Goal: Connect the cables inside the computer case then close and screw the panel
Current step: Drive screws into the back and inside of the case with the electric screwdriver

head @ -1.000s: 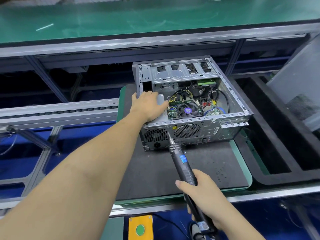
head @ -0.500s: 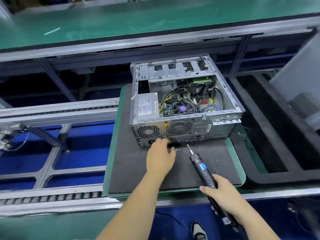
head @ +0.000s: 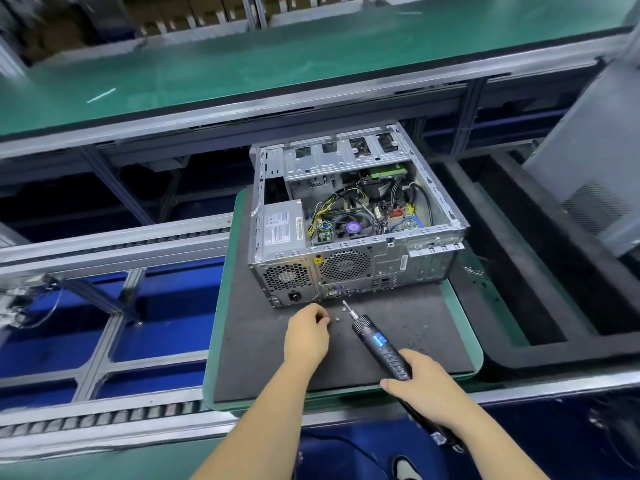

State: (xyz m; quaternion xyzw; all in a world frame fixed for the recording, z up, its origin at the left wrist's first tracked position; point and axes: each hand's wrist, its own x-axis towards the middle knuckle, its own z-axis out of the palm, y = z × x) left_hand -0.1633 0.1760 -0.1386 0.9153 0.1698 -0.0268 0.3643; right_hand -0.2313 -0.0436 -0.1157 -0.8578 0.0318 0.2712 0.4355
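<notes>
An open case (head: 353, 230) lies on its side at the centre of the frame, on a dark mat (head: 398, 337) set in a green-edged tray (head: 221, 306). Its side panel is off, exposing a grey power supply (head: 282, 228) at left, bundled cables (head: 346, 206) in yellow and black, a round cooler (head: 353, 227) with a purple centre, and a perforated drive cage (head: 343, 157) along the far edge. The rear face, with two round fan grilles, looks toward the lower edge of the frame. Two small screws (head: 337, 319) lie on the mat just below that face.

The left hand (head: 306, 336) reaches in from the lower centre, knuckles up, fingers curled down to the mat beside the screws; whether they pinch anything cannot be told. The right hand (head: 424, 386), at lower right, grips the rear of a black screwdriver (head: 379, 344), its fingers wrapped around the handle; the bit points up-left, ending near the screws and just short of the case.

A grey panel (head: 595, 174) at the right edge is cut off by the frame. The upper left of the frame is blurred.
</notes>
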